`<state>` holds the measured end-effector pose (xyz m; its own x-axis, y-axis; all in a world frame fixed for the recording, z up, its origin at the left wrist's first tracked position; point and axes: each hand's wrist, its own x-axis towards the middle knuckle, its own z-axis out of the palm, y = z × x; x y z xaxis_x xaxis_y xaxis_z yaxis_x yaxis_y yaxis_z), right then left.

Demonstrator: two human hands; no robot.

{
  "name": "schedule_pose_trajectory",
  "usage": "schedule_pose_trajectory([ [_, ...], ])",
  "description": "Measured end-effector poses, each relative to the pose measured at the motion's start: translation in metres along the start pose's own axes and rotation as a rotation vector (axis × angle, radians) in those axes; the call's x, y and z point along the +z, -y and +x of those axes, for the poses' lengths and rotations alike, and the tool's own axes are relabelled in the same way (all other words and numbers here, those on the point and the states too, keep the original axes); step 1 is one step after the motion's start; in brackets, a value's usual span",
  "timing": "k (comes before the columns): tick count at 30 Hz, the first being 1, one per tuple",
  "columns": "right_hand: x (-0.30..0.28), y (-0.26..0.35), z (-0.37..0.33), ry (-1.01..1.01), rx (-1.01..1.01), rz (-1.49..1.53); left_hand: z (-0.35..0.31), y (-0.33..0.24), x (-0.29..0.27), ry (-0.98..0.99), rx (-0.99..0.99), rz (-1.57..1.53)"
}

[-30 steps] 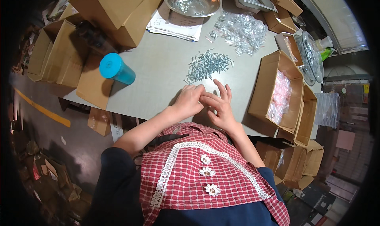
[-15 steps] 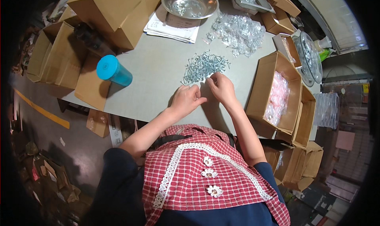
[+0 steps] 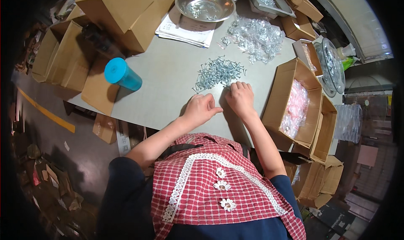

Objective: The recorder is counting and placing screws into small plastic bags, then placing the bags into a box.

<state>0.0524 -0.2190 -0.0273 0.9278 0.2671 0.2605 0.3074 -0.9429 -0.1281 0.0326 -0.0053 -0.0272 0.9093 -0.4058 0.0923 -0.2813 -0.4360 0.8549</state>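
A loose pile of silver screws point(image 3: 219, 72) lies on the pale tabletop point(image 3: 168, 88) in front of me. Just below the pile's left side, my left hand point(image 3: 199, 110) is closed, its fingers curled and thumb pointing right; what it holds, if anything, is hidden. My right hand point(image 3: 241, 98) is at the pile's lower right edge, back upward, with the fingers curled down beside the nearest screws. Its fingertips are hidden, so I cannot make out what is in them. The two hands are a short way apart.
Behind the pile lie many small clear bags of hardware point(image 3: 256, 38), a steel bowl point(image 3: 205, 4) on papers point(image 3: 185, 30), and a metal tray point(image 3: 269, 2). A blue-lidded cup point(image 3: 123, 75) stands left, near cardboard boxes point(image 3: 122, 13). At right, an open carton point(image 3: 275, 97) holds pinkish bags.
My right hand has turned over slightly and drawn down a little, its fingers now curled by the pile's edge. My left hand has barely shifted. The view has moved slightly.
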Motion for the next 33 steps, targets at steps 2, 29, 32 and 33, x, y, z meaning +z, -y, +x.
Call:
schedule_pose_trajectory([
  [2,-0.007,-0.006,-0.007,-0.003,0.066,0.126,-0.001,0.003,0.005,-0.008,0.024,0.020],
  [29,-0.113,0.013,-0.029,0.254,0.046,0.556,0.018,-0.027,0.045,0.007,0.231,-0.063],
  [32,-0.113,0.011,-0.028,0.249,0.005,0.573,0.020,-0.028,0.048,0.014,0.275,-0.072],
  [33,-0.114,0.010,-0.028,0.261,0.018,0.622,0.020,-0.029,0.048,0.023,0.275,-0.062],
])
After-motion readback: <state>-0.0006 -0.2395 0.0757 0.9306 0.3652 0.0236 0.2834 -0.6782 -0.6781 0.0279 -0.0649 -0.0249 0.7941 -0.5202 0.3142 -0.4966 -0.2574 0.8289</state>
